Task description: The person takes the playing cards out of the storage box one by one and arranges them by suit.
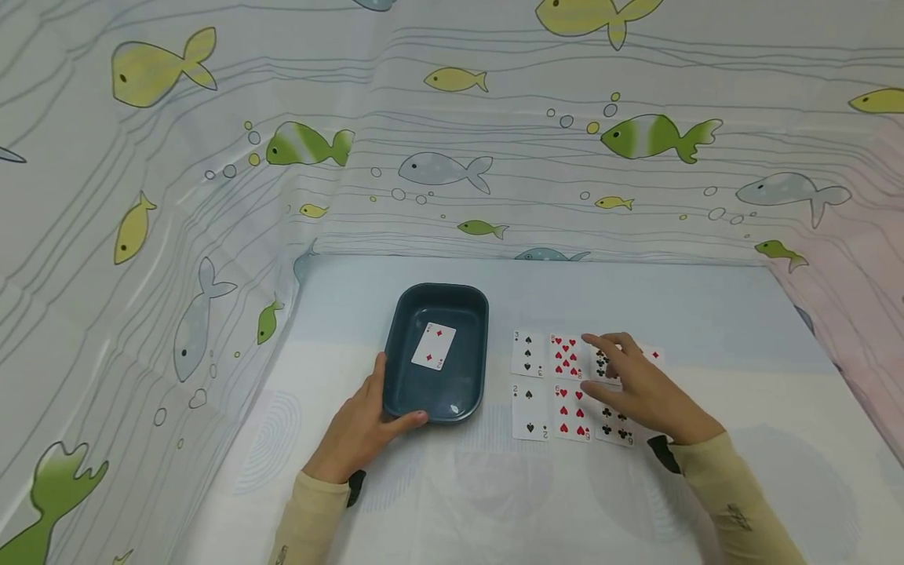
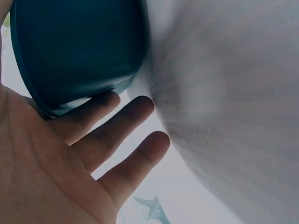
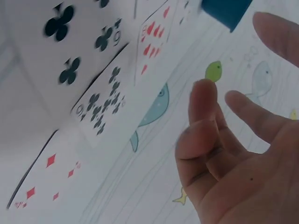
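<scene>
A dark blue rectangular tray [image 1: 473, 337] stands on the table with a two of diamonds [image 1: 434, 346] face up inside. At its near left corner, my left hand [image 1: 360, 431] has the thumb over the near rim and the fingers along the outer wall; in the left wrist view those fingers look fairly straight. My right hand [image 1: 646, 392] hovers over two rows of face-up playing cards, fingers loosely bent, with no card between them. Near it lie a six of hearts [image 1: 573, 416], a six of clubs [image 1: 613, 428], a club card [image 3: 100, 103] and a diamond card [image 3: 46, 179], partly hidden in the head view.
Left of the right hand lie a three of spades [image 1: 527, 355], a two of spades [image 1: 528, 416] and a higher heart card [image 1: 565, 359]. The pale table [image 1: 480, 502] is bounded behind and at the sides by fish-patterned sheeting [image 1: 537, 212].
</scene>
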The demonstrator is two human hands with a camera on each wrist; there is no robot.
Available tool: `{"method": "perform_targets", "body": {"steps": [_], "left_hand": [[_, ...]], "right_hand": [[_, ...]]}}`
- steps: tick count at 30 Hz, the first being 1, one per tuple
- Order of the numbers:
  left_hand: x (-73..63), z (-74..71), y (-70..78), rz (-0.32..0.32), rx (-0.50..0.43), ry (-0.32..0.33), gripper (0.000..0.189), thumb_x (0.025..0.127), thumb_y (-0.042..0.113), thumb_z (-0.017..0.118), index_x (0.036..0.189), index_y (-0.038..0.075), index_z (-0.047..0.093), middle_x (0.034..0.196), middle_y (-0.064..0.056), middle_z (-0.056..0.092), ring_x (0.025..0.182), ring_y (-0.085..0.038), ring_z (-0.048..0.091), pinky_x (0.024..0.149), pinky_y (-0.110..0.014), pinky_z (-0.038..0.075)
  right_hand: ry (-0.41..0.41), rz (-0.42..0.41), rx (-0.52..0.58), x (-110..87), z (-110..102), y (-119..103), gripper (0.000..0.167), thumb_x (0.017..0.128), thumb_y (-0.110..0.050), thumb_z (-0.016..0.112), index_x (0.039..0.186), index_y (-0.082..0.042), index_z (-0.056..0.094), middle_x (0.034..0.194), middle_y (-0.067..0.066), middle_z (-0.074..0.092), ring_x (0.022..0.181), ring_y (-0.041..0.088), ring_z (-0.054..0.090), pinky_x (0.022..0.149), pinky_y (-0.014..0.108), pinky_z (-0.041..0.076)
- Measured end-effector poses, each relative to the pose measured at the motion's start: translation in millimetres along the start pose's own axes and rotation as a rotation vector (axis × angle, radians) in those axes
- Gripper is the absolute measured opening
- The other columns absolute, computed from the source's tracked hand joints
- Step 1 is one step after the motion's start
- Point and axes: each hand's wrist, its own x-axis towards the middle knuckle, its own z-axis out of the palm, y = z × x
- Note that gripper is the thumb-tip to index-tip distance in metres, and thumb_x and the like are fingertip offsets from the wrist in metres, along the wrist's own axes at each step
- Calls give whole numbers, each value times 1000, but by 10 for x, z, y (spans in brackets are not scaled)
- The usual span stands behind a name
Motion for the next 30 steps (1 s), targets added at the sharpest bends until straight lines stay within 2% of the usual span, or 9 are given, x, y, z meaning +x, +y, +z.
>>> {"method": "perform_targets", "body": {"steps": [4,9,15,23,30], "left_hand": [[-1,-1,-5,-6,-2,-7,125,80,77,66,164,8,4,163,-20,26,143,-37,39,110,-56,38],[3,7,-23,5,6,6,125,80,77,66,163,7,5,163,-20,26,143,-37,38,110,-56,38],[10,8,-29,12,8,13,125,80,77,66,163,7,5,163,-21,27,142,-38,39,109,-57,38],[9,14,-22,14,10,17,125,80,76,67,163,7,5,162,-22,28,141,-39,41,108,-57,39],[2,14,-22,17,12,12,124,81,76,67,164,8,4,160,-23,30,139,-39,43,107,-57,40]], "right_hand": [[49,-36,18,79,20,-67,73,96,-47,68,157,-24,35,143,8,42,99,22,57,65,32,49],[101,-69,41,189,65,-177,74,96,-44,69,158,-22,34,144,4,41,96,21,56,64,32,48],[103,-94,66,296,188,-343,73,96,-46,69,157,-25,35,145,-2,40,94,21,59,63,31,50],[97,-217,63,410,377,-524,73,95,-39,73,156,-22,37,144,4,45,102,23,59,61,27,50],[99,-254,47,490,439,-673,73,95,-39,72,156,-19,38,145,0,44,105,22,64,76,34,55]]}}
